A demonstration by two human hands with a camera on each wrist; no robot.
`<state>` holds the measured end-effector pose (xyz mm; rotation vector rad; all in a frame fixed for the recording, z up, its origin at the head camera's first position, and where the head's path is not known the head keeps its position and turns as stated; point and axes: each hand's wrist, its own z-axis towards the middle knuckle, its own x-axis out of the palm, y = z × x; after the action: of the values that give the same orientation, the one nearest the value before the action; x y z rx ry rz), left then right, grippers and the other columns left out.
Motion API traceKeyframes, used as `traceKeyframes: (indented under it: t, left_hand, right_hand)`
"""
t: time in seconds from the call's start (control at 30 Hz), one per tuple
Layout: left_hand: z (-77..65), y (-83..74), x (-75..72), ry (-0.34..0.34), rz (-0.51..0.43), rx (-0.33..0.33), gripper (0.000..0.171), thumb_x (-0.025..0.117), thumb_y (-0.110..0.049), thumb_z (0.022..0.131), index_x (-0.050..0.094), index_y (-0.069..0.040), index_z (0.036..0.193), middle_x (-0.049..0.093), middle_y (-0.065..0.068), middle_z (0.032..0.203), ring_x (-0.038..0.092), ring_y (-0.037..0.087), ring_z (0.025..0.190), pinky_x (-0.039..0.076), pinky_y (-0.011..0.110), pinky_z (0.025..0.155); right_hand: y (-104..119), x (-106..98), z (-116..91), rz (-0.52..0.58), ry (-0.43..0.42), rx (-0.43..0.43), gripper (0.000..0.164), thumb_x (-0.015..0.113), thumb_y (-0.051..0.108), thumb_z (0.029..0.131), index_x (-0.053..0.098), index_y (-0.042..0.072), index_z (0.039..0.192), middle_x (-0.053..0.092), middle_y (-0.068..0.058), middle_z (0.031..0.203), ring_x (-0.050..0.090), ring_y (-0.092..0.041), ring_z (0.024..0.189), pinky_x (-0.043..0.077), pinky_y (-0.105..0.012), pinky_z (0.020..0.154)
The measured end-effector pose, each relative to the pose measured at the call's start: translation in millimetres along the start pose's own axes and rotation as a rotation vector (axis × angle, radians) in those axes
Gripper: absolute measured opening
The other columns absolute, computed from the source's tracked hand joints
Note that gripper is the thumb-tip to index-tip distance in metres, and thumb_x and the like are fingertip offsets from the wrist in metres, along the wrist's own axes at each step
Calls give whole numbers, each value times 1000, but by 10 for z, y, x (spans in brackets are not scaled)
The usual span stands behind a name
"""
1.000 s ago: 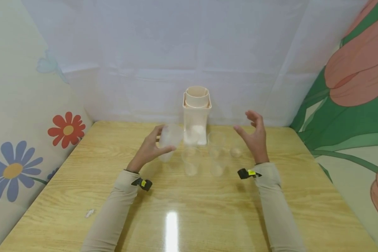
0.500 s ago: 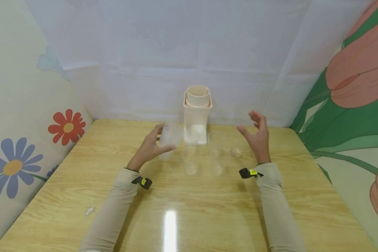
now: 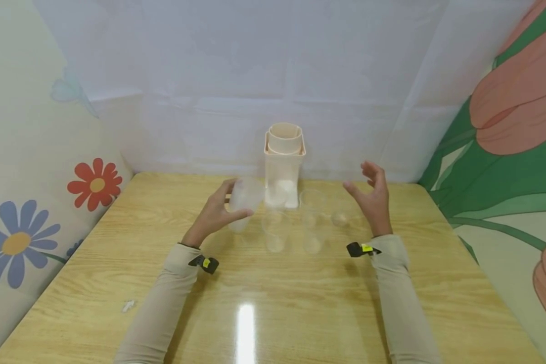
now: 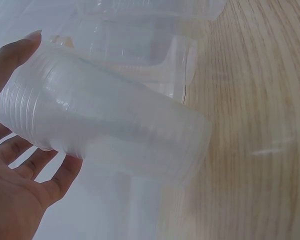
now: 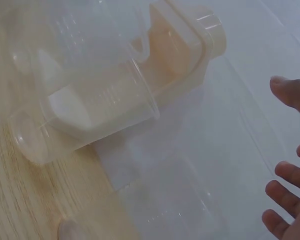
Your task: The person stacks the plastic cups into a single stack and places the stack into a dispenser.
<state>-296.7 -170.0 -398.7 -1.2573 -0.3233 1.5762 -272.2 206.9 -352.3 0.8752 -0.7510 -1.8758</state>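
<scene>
My left hand [image 3: 216, 210] grips a stack of nested clear plastic cups [image 4: 120, 120], with the thumb on one side and the fingers on the other near the rims. In the left wrist view the stack leans, its base towards the table. My right hand [image 3: 374, 202] is raised over the right of the table, fingers spread and bent a little, holding nothing. Below and left of it stands a clear cup [image 3: 340, 218], apart from the fingers in the right wrist view. More clear cups [image 3: 275, 237] stand in rows between the hands; their outlines are faint.
A cream cup dispenser [image 3: 283, 167] with a round tube on top stands at the back middle, behind the cups. White cloth [image 3: 209, 101] hangs behind the table [image 3: 273, 283]. A small white scrap [image 3: 128, 306] lies at the front left.
My right hand has shifted slightly to the right. The left hand still holds the cup stack in the same place, and the standing cups have not moved.
</scene>
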Motion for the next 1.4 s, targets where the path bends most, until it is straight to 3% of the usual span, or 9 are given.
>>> traceKeyframes:
  t: [0.3,0.53,0.63,0.77,0.97,1.2,1.4]
  left_hand:
    - [1,3,-3,5,-12,-10,84,84,-23,83,37,-7,150,49,20,141,48,36,128,48,54,100]
    - [-18,27,14,10,-18,-1,87,84,-28,84,34,-7,152,47,20,144,48,37,129,48,54,100]
    - [-25,29,17,10,-16,-1,86,83,-28,84,35,-7,152,46,20,145,47,37,130,48,55,100]
    - [-20,22,14,8,-19,0,85,83,-27,84,35,-7,151,46,20,145,47,38,130,48,55,100]
    - [-20,22,6,12,-11,-11,86,83,-28,85,34,-8,152,45,19,146,46,37,131,48,54,100]
    - [-23,19,6,10,-5,-13,85,83,-28,85,34,-8,152,46,19,145,47,36,130,48,54,100]
    - [-9,1,0,3,6,-4,85,84,-24,84,35,-6,151,47,21,143,48,37,128,49,54,99]
  right_hand:
    - [-40,-25,6,-14,-3,19,65,73,3,88,39,-10,142,46,-28,142,41,-43,132,31,-51,110]
    - [-71,-39,-20,-34,15,46,67,73,7,89,38,-8,144,45,-29,142,41,-42,131,33,-40,107]
    - [-103,-47,-17,-43,25,56,68,73,5,88,38,-9,144,45,-29,143,41,-41,133,32,-45,109]
    - [-275,-60,25,-43,36,64,72,75,5,87,36,-7,146,44,-28,144,40,-41,134,31,-53,109]
    - [-537,-82,70,-65,64,80,76,78,15,87,36,3,150,46,-19,146,40,-35,136,31,-53,108]
    - [-592,-83,67,-70,93,87,77,78,21,88,36,1,149,47,-18,146,41,-38,135,32,-54,108]
    - [-646,-101,81,-63,151,101,75,77,16,89,35,1,150,46,-20,147,40,-38,135,31,-56,108]
